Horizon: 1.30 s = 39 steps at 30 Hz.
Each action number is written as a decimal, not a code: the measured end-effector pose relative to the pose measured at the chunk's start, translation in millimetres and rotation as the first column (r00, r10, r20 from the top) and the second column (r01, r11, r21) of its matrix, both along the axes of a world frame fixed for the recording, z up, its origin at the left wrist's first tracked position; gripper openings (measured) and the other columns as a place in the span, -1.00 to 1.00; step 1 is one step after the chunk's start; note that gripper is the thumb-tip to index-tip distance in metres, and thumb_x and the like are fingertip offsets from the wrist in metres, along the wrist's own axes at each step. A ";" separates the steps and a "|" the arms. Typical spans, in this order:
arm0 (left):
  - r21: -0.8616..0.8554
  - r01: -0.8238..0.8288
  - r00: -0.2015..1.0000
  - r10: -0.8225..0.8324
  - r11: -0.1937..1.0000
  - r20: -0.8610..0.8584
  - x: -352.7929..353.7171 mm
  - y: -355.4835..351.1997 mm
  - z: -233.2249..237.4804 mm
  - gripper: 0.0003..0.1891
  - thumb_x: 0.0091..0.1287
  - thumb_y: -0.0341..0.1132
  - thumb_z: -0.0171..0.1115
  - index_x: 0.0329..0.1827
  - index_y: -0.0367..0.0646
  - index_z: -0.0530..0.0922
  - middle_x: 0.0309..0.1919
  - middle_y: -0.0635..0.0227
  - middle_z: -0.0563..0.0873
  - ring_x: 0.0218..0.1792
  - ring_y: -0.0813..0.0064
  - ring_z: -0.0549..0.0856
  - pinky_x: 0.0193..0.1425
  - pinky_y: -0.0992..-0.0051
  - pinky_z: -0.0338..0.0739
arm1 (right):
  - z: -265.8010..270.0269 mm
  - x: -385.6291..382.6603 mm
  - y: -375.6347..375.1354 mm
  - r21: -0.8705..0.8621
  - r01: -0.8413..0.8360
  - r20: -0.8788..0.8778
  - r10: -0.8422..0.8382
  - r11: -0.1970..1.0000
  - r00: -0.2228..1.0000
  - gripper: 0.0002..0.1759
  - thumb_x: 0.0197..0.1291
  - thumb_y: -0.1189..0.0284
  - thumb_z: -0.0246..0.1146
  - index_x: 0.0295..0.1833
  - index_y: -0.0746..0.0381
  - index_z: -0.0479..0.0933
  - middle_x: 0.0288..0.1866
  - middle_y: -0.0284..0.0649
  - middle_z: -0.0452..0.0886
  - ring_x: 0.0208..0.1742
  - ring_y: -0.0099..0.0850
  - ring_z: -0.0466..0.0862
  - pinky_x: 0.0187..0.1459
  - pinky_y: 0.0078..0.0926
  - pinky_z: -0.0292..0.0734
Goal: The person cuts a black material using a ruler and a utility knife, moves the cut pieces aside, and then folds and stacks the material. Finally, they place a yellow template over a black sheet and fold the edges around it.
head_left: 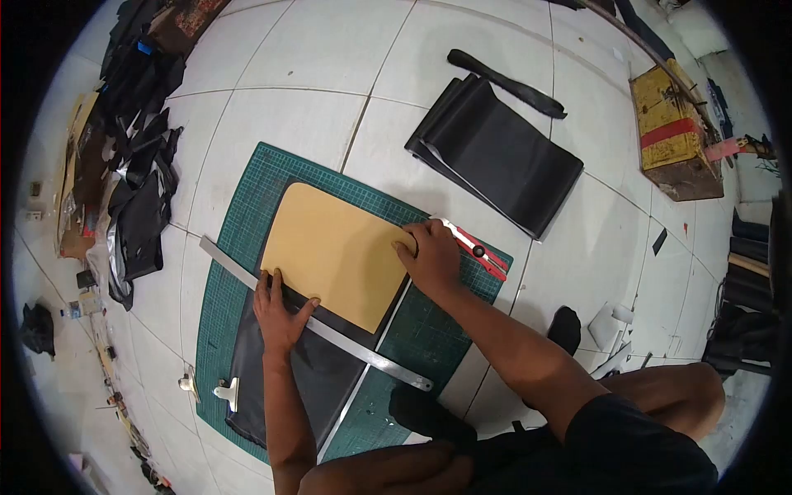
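Note:
A tan rounded-corner board (334, 252) lies on black sheet material (289, 379) over a green cutting mat (429, 330). My left hand (280, 313) has its fingers spread, with fingertips on the board's lower left edge and the palm over the metal ruler (363, 351). The ruler runs diagonally across the black material, just below the board. At the board's right corner, my right hand (431, 257) has its thumb on top and its fingers bent around the edge. Touching or close beside that hand is a red cutter (483, 254) on the mat.
Folded black material (503, 157) and a black strip (507, 82) lie on the tiles beyond the mat. A yellow box (672, 132) stands at the right. Metal clips (227, 393) sit at the mat's left edge. Black scraps (144, 198) are piled at the far left.

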<state>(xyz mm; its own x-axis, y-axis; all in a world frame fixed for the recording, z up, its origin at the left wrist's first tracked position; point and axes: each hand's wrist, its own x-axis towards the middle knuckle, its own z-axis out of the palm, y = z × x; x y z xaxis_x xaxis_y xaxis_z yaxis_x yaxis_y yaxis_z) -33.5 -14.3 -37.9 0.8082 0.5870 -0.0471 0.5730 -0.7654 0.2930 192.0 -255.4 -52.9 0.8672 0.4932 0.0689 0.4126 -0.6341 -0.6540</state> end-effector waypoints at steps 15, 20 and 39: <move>0.009 -0.024 0.998 0.024 1.000 -0.056 5.3 -3.8 5.2 0.06 0.07 0.12 0.61 0.58 -0.24 0.35 0.57 -0.16 0.30 0.56 -0.21 0.29 0.61 -0.09 0.22 | -0.4 3.0 -3.9 0.012 0.002 -0.089 -0.001 1.000 0.996 -0.48 0.19 0.08 0.51 0.13 0.17 0.68 0.02 -0.15 0.53 0.04 -0.20 0.59 0.04 -0.20 0.56; -0.031 -0.012 1.000 0.011 0.999 -0.010 1.2 0.4 -0.2 0.07 0.05 0.13 0.63 0.59 -0.20 0.34 0.58 -0.14 0.28 0.56 -0.23 0.27 0.61 -0.12 0.19 | 1.1 2.0 -3.4 -0.001 -0.017 -0.037 0.017 1.000 0.999 -0.49 0.17 0.11 0.51 0.17 0.14 0.67 0.01 -0.16 0.53 0.04 -0.19 0.58 0.03 -0.20 0.55; -0.016 -0.030 0.999 0.030 0.999 -0.021 4.9 -1.5 5.1 0.05 0.04 0.13 0.63 0.55 -0.24 0.38 0.53 -0.20 0.33 0.55 -0.19 0.33 0.59 -0.07 0.24 | 7.5 53.2 73.2 -0.230 -0.353 -0.160 0.323 0.907 0.933 -0.71 0.24 0.27 0.41 0.02 0.14 0.69 -0.01 -0.12 0.72 0.10 -0.13 0.72 0.10 0.02 0.53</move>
<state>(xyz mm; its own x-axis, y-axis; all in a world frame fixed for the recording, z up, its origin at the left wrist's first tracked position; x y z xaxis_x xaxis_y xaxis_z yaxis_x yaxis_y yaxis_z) -28.6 -15.7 -32.8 0.7890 0.6100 -0.0733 0.6017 -0.7429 0.2935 245.2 -182.2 -45.4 0.6396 0.7460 -0.1856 0.5626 -0.6188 -0.5482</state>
